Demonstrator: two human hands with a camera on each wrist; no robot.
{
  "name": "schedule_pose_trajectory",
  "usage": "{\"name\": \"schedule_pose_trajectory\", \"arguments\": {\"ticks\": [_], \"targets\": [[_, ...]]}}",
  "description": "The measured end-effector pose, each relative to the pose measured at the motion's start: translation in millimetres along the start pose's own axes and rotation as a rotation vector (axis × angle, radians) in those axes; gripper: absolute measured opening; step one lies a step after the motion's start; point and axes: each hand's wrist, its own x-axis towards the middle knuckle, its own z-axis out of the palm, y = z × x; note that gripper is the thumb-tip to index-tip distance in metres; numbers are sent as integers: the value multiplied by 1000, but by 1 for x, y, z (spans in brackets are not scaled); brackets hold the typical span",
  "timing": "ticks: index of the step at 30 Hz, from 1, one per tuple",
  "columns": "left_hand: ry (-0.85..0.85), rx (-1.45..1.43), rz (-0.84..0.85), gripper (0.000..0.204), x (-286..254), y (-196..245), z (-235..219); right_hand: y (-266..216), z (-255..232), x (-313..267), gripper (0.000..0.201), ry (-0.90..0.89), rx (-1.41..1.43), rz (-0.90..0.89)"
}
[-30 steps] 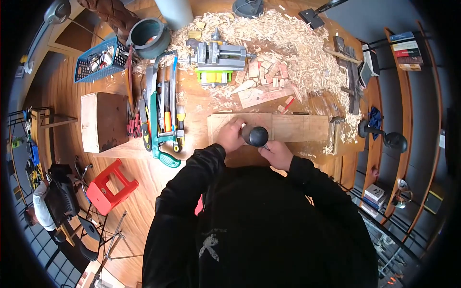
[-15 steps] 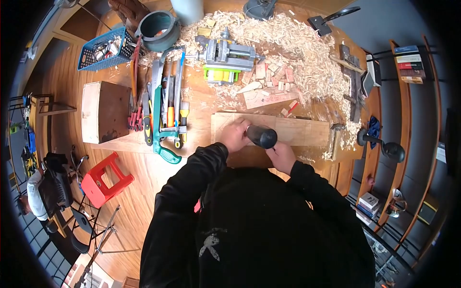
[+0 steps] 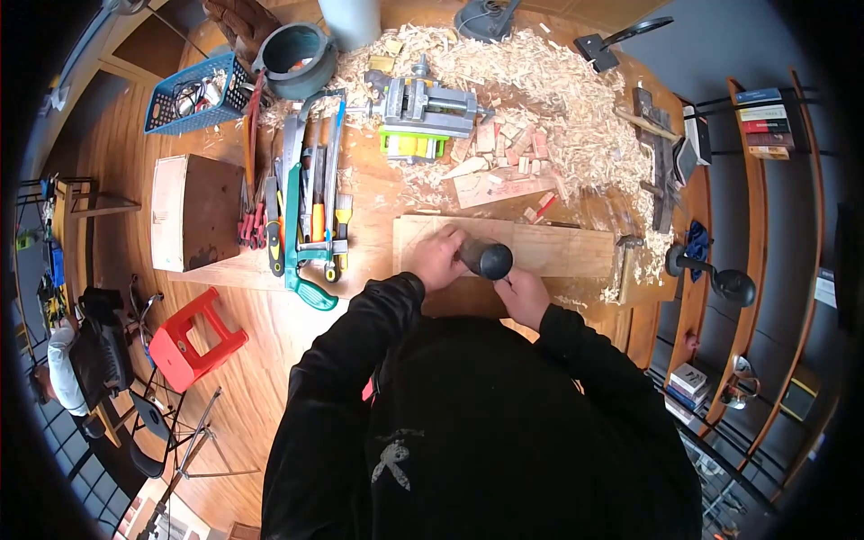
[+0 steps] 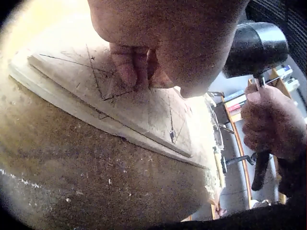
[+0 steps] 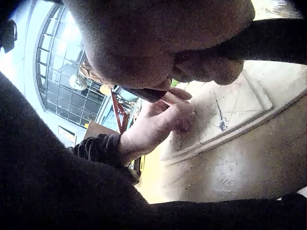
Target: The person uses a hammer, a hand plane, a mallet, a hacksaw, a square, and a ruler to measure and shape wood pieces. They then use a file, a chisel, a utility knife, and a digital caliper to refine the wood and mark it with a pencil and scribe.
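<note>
My right hand (image 3: 525, 297) grips the handle of a black mallet (image 3: 495, 261); in the left wrist view its fingers (image 4: 256, 115) are curled round it. The mallet's head stands just right of my left hand (image 3: 436, 259). That left hand has bent fingers resting low over a pale board (image 3: 567, 247). Pencil lines mark a thinner piece (image 4: 158, 120) lying on a larger one in the left wrist view. Whether the left hand holds something is hidden by the mallet and the hand itself.
Beyond the board are a vise (image 3: 427, 108), cut wood blocks (image 3: 508, 144) and heaped shavings (image 3: 576, 99). Saws and other tools, including a green-handled saw (image 3: 294, 216), lie at left, beside a wooden box (image 3: 198, 211). A hammer (image 3: 627, 242) sits at the board's right end.
The view has shifted slightly since a second ago. The mallet's head shows more of its side now than then. Both hands stay in nearly the same place over the board's left part.
</note>
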Motion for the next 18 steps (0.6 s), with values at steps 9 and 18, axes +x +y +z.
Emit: {"name": "schedule_pose_trajectory", "arguments": {"ticks": [9,18], "targets": [[-28,-10,-17,37,1,3,-6,0,-5,-2,15,-26,22,8],[-21,5,22,39,-3,-3,-1,-8,-9,-3,16,-64,-32,-23]]}}
